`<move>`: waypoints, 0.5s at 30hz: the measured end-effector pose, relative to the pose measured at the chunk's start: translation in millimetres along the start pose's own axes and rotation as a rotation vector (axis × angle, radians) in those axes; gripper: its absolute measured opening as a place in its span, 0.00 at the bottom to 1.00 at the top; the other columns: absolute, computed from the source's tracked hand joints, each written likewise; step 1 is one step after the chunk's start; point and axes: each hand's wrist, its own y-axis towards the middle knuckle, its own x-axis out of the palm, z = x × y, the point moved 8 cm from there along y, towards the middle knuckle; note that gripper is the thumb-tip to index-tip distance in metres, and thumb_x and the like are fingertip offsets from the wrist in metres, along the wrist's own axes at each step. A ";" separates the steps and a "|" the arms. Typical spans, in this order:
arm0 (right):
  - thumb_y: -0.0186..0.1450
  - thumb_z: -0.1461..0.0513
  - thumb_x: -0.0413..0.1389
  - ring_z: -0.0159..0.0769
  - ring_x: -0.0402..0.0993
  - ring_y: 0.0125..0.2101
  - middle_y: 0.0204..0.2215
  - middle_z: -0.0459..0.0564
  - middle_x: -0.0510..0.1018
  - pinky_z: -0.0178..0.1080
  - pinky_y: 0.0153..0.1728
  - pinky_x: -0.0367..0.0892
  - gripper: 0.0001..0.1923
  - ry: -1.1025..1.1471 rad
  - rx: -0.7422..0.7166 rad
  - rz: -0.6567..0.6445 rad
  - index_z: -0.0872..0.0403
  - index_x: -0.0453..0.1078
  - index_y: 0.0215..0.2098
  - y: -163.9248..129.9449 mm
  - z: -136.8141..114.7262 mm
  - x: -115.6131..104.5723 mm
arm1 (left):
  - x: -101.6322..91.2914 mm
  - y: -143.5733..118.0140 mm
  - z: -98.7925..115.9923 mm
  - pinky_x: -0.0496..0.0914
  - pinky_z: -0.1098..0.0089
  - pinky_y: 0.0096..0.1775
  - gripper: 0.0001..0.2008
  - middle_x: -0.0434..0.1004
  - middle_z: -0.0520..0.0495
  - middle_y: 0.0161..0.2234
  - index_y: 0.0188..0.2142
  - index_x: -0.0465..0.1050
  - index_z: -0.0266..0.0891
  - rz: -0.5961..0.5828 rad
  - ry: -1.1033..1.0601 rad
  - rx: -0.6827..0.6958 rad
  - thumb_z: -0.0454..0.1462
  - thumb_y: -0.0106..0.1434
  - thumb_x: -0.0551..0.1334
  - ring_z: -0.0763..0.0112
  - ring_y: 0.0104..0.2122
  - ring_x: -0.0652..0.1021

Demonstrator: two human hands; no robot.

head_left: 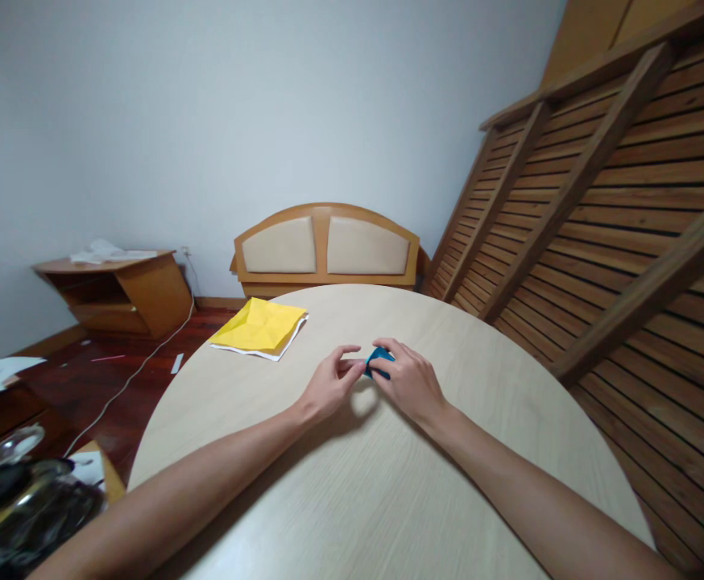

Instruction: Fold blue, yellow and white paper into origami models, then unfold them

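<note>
Head view looks down over both my bare forearms to a round table [388, 483] with a pale wood-grain top, its curved edge running off to the left and far side. My left hand [328, 387] and my right hand [409, 379] meet near the middle of the tabletop, and between them sits a small blue folded paper [379, 358]. My right fingers are closed over it from above and cover most of it; my left thumb and forefinger pinch its left edge. It lies low at the table surface, though I cannot tell whether it rests on the wood or is lifted just clear.

Farther off on the table, to the left and well apart from my hands, lies a creased yellow paper sheet [259, 326] on top of a white sheet, close to the table's far edge.

Beyond the table stands a wooden headboard [326, 250] with two beige padded panels, set against a plain pale wall. To the right leans a large slatted wooden frame [618, 201] with thick cross-beams. To the left, a low wooden side table [119, 294] carries some white papers, and a white cable [140, 366] trails across the dark red wood floor. At the lower left corner are dark and shiny items, too blurred to make out.
</note>
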 end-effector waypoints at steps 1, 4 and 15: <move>0.64 0.64 0.61 0.43 0.76 0.45 0.51 0.51 0.76 0.42 0.43 0.71 0.05 -0.008 0.000 -0.006 0.49 0.80 0.37 0.0 0.2 0.9 | 1.0 1.0 -2.6 0.73 0.56 0.48 0.26 0.82 0.35 0.42 0.53 0.67 0.35 0.000 -0.031 -0.025 0.49 0.62 0.66 0.57 0.43 0.81; 0.64 0.63 0.62 0.43 0.76 0.45 0.52 0.51 0.76 0.43 0.43 0.71 0.04 -0.034 0.007 -0.021 0.50 0.79 0.37 0.5 0.9 2.8 | 3.1 2.7 -6.7 0.72 0.54 0.51 0.29 0.80 0.33 0.45 0.49 0.71 0.34 0.006 -0.101 -0.052 0.51 0.56 0.71 0.54 0.46 0.80; 0.63 0.65 0.62 0.46 0.76 0.46 0.54 0.54 0.76 0.47 0.45 0.72 0.04 -0.033 -0.014 -0.092 0.52 0.79 0.36 2.5 -2.1 9.5 | 8.0 5.0 -17.0 0.76 0.56 0.42 0.21 0.81 0.37 0.40 0.41 0.77 0.35 -0.036 -0.039 -0.032 0.48 0.55 0.71 0.60 0.38 0.80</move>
